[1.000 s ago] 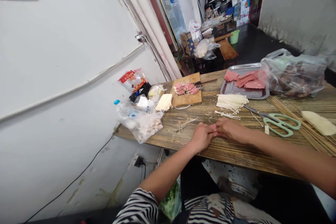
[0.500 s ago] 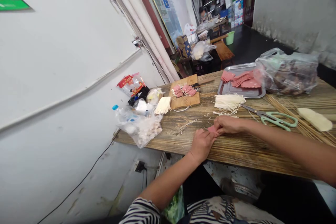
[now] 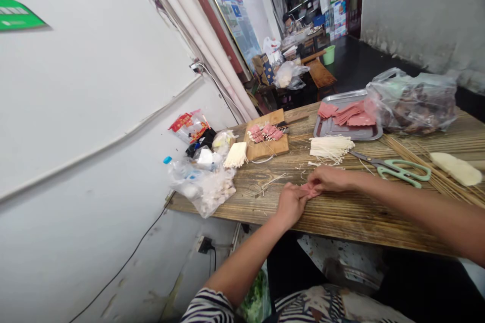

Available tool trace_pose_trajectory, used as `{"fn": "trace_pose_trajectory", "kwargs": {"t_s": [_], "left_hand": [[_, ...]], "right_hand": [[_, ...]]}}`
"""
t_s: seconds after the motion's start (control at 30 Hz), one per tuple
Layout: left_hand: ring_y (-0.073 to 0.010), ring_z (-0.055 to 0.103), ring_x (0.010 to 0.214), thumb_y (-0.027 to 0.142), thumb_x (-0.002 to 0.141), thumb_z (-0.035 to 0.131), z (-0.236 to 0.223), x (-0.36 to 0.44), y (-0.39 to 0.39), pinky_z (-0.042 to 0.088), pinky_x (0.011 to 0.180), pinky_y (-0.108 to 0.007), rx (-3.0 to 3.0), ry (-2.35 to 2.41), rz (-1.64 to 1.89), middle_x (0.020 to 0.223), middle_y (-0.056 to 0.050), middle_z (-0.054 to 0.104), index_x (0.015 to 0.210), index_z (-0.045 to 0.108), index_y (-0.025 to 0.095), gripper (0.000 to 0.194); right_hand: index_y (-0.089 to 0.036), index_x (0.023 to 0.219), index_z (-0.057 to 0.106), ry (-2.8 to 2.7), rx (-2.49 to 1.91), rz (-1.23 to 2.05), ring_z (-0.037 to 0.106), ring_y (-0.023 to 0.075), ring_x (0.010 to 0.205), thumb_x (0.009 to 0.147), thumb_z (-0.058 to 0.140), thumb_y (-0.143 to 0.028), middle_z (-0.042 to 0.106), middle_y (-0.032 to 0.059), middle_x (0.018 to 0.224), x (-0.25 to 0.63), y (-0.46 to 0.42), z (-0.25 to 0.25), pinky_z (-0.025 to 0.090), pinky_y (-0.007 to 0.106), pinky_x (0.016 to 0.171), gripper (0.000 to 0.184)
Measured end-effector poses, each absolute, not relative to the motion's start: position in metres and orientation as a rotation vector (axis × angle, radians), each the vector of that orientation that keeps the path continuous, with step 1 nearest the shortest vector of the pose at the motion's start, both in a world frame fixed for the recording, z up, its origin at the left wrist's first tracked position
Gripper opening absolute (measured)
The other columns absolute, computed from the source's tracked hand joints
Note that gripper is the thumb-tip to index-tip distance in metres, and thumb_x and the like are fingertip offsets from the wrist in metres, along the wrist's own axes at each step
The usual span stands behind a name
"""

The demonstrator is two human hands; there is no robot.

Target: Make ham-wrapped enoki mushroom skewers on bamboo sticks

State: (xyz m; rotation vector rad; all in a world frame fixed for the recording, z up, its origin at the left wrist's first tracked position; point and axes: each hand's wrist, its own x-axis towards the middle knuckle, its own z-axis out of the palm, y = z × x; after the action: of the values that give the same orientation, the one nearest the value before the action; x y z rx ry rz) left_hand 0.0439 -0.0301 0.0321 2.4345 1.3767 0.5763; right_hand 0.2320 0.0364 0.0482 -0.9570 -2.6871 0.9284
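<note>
At the near edge of the wooden table, a thin pink meat slice (image 3: pixel 310 191) lies between my two hands. My left hand (image 3: pixel 290 205) pinches its left side, fingers closed. From the right, my right hand (image 3: pixel 325 178) grips the slice with bent fingers; whatever may be inside it is hidden. Just beyond my right hand rests a bundle of enoki mushrooms (image 3: pixel 330 145). Green-handled scissors (image 3: pixel 405 170) lie to the right of it. Farther back, several pink slices (image 3: pixel 352 112) sit on a metal tray (image 3: pixel 329 133). Skewered pink rolls with enoki (image 3: pixel 267 132) lie on a cutting board (image 3: pixel 265 150).
Bamboo skewers (image 3: pixel 413 156) and a pale oblong piece (image 3: pixel 456 168) lie at right. A filled plastic bag (image 3: pixel 417 103) stands by the tray. Another enoki bundle (image 3: pixel 236 154) and plastic bags (image 3: pixel 208 186) are at left, by the wall. A person (image 3: pixel 291 24) sits far behind.
Both hands stay on the pink slice, with small finger shifts; more of the slice shows between them now. The camera view has tilted slightly.
</note>
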Motion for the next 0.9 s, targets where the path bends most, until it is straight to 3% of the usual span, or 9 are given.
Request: {"fn": "trace_pose_trajectory", "kwargs": {"t_s": [0.17, 0.3, 0.57, 0.77, 0.9], "left_hand": [[-0.0159, 0.064, 0.074, 0.024, 0.089, 0.060, 0.035, 0.045, -0.026, 0.042, 0.079, -0.030, 2.401, 1.383, 0.504, 0.080, -0.004, 0.075, 0.079, 0.077, 0.021, 0.020], [-0.0156, 0.065, 0.074, 0.022, 0.089, 0.060, 0.038, 0.045, -0.024, 0.042, 0.080, -0.029, 2.350, 1.353, 0.508, 0.078, -0.003, 0.075, 0.079, 0.078, 0.021, 0.021], [-0.0153, 0.066, 0.075, 0.023, 0.091, 0.056, 0.043, 0.043, -0.017, 0.044, 0.082, -0.028, 2.291, 1.298, 0.427, 0.078, -0.003, 0.075, 0.077, 0.077, 0.020, 0.025], [-0.0211, 0.058, 0.086, 0.029, 0.089, 0.061, 0.036, 0.049, -0.041, 0.041, 0.081, -0.035, 2.481, 1.552, 0.597, 0.091, -0.006, 0.074, 0.089, 0.074, 0.020, 0.016], [-0.0227, 0.055, 0.087, 0.028, 0.092, 0.056, 0.032, 0.054, -0.049, 0.039, 0.079, -0.036, 2.556, 1.595, 0.559, 0.094, -0.007, 0.073, 0.093, 0.073, 0.019, 0.019]], "right_hand": [[-0.016, 0.071, 0.066, -2.835, -0.676, 0.204, 0.048, 0.0177, 0.073, 0.092, 0.046, -0.025, 0.063, 0.0088, 0.075, 0.230, 0.018, 0.042, 0.031, 0.031, 0.066, 0.031], [-0.017, 0.082, 0.067, -2.796, -0.688, -0.021, 0.046, 0.0197, 0.078, 0.095, 0.043, -0.027, 0.062, 0.0082, 0.079, 0.233, 0.002, 0.033, 0.031, 0.034, 0.071, 0.029], [-0.017, 0.094, 0.067, -2.674, -0.612, -0.084, 0.044, 0.0212, 0.083, 0.094, 0.037, -0.018, 0.062, 0.0086, 0.086, 0.237, -0.012, 0.027, 0.027, 0.040, 0.088, 0.029], [-0.018, 0.071, 0.066, -2.763, -0.697, 0.086, 0.045, 0.0180, 0.075, 0.096, 0.039, -0.028, 0.062, 0.0064, 0.072, 0.227, 0.010, 0.029, 0.024, 0.037, 0.080, 0.038], [-0.017, 0.069, 0.066, -2.819, -0.745, 0.164, 0.046, 0.0165, 0.071, 0.094, 0.043, -0.028, 0.064, 0.0066, 0.071, 0.221, 0.020, 0.035, 0.023, 0.035, 0.075, 0.037]]}}
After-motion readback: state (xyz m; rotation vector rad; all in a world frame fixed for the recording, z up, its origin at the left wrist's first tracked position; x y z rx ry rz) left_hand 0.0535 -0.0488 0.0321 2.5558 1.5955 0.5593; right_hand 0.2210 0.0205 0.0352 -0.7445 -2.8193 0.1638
